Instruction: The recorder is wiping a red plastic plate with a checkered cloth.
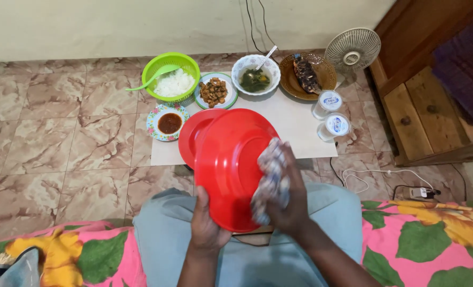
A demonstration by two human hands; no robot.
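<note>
While you sit at the floor spread, your left hand [207, 226] is clamped on the near rim of a red plate [231, 165], which stands tilted up over your lap with its hollow facing you. Your right hand [284, 199] is closed round a bunched patterned cloth [271, 178], pressed flat against the plate's right side. So the plate lies just left of the right hand and directly above the left; both hands touch it, the left at the bottom edge, the right on the face.

A second red plate [191, 138] lies behind the held one, partly hidden, on the white mat [300, 127].

Count, all beyond the held plate:
- red plates: two
- green basket of rice [172, 74] with green spoon: one
- dish of fried brown pieces [215, 91]: one
- small floral saucer of dark sauce [168, 122], left of the plate: one
- bowl of green soup [255, 74] with spoon: one
- brown plate with grilled fish [306, 74]: one
- sealed water cups [333, 114], right of the plate: two
- small fan [352, 49]: one
</note>
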